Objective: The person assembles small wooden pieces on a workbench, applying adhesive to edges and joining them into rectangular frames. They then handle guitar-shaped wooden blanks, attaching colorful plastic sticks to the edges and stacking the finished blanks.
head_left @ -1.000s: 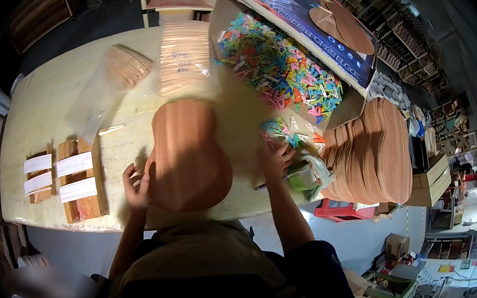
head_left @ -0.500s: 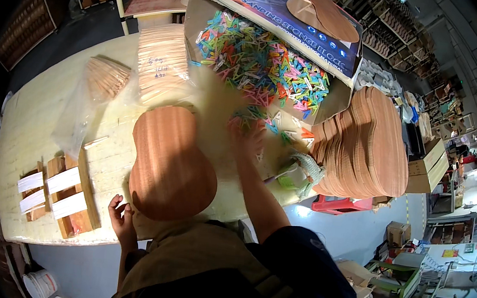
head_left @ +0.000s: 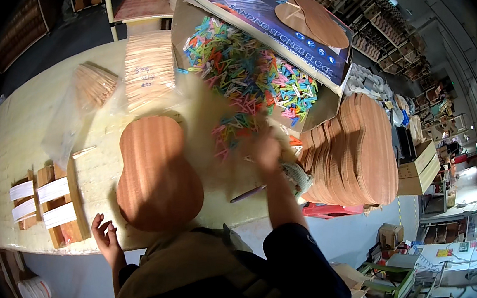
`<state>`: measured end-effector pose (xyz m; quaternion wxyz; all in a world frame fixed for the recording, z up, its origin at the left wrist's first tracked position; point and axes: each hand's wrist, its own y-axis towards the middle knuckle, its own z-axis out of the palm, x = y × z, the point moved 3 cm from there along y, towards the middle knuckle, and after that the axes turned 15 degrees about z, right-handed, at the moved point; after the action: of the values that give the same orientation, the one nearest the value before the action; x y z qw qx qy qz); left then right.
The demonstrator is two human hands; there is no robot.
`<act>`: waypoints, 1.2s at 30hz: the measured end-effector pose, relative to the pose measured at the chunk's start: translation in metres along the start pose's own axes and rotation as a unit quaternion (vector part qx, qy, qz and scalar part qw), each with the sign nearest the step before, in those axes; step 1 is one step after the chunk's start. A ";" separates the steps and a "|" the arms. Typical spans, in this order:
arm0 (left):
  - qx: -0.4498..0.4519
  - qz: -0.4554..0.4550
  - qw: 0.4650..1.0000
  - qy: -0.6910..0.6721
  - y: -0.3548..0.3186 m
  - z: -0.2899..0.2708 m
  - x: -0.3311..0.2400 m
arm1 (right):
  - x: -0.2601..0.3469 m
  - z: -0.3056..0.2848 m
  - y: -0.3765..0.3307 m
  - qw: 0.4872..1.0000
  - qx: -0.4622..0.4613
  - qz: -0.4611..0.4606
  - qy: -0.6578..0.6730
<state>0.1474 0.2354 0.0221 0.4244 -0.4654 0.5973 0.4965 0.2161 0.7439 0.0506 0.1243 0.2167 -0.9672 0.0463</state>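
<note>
In front of me lies a guitar-shaped wooden plate (head_left: 156, 175), flat on the pale table. My left hand (head_left: 106, 234) is by the table's front edge, left of the plate. Its fingers are loosely bent and apart, with nothing in them. Motion smears my right hand (head_left: 265, 147), which is over the table beside a loose heap of small coloured clothespins (head_left: 232, 130); whether it holds anything cannot be seen. Behind it, an open cardboard box (head_left: 328, 109) lets more coloured clothespins (head_left: 248, 67) spill out. A purple pen (head_left: 248, 193) rests near my right forearm.
At right stands a stack of guitar-shaped wooden plates (head_left: 355, 156), with a pale knitted cloth (head_left: 301, 178) beside it. Bundled thin wood strips (head_left: 148, 71) and a bagged bundle (head_left: 96, 83) lie at the back left. Wooden blocks with white strips (head_left: 62, 202) sit front left.
My right hand has moved right and slightly nearer, away from the clothespin heap. The pen has come into fuller view. My left hand has shifted a little left, its fingers spreading.
</note>
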 end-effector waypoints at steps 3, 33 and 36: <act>-0.016 -0.021 1.000 -0.006 -0.006 -0.010 0.020 | -0.077 0.001 0.083 0.973 0.124 0.155 -0.118; 0.041 -0.065 0.996 -0.055 0.000 0.010 0.015 | -0.139 0.085 0.172 0.985 0.073 0.147 0.061; 0.041 -0.071 0.994 -0.066 -0.001 0.009 0.020 | -0.065 0.049 0.125 0.989 0.142 -0.029 0.009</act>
<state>0.1443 0.2414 0.0015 0.5155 -0.4550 0.5533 0.4703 0.2087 0.8761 -0.0180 0.1025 0.2601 -0.9428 0.1817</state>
